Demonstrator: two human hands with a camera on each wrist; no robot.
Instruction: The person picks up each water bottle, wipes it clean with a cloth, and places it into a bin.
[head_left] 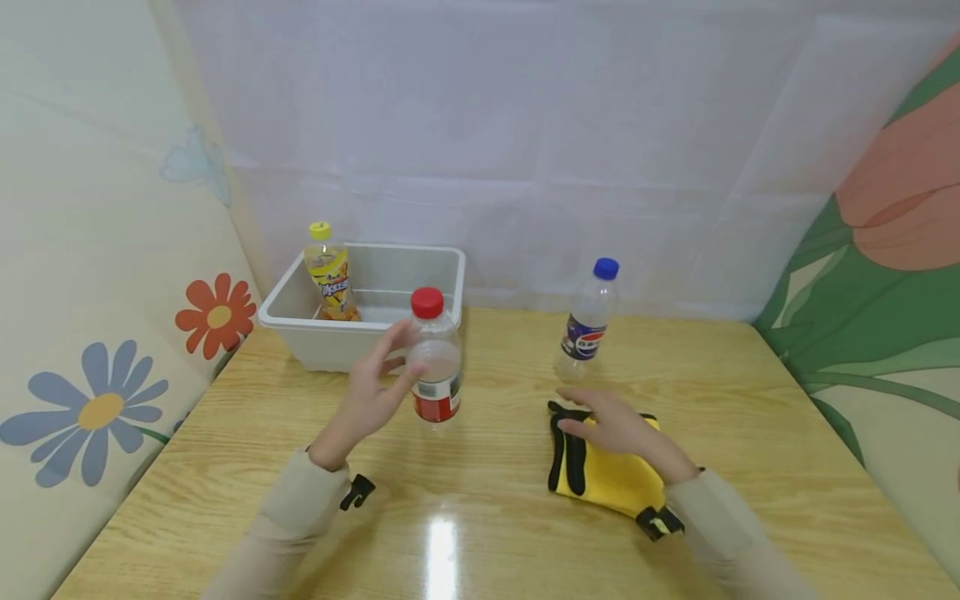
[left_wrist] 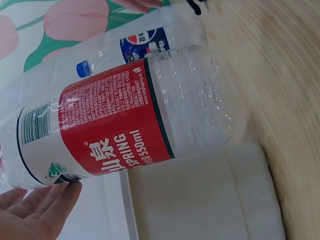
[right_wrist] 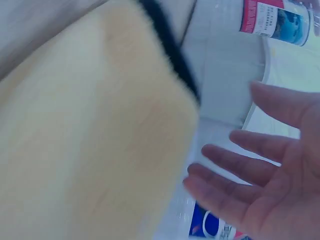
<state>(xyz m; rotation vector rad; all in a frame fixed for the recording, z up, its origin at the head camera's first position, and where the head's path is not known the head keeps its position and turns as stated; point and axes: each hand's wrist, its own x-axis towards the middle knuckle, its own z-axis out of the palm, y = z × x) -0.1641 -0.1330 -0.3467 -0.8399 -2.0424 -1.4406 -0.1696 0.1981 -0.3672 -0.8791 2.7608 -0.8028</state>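
Note:
My left hand (head_left: pixel 371 387) is at the left side of a clear water bottle (head_left: pixel 437 358) with a red cap and a red-and-white label. Its thumb and fingers overlap the bottle's edge in the head view; in the left wrist view its fingertips (left_wrist: pixel 74 189) are right at the bottle's side. My right hand (head_left: pixel 617 423), fingers extended and palm bare, hovers over a folded yellow cloth item (head_left: pixel 611 479) with black trim. Just beyond that hand stands a clear Pepsi bottle (head_left: pixel 583 337) with a blue cap.
A white plastic bin (head_left: pixel 360 346) stands at the back left, with a yellow-capped drink bottle (head_left: pixel 332 279) leaning inside. Small black clips (head_left: pixel 357 492) show near both cuffs. A white sheet (head_left: pixel 525 150) hangs behind the wooden table (head_left: pixel 495 533); flowered panels flank it.

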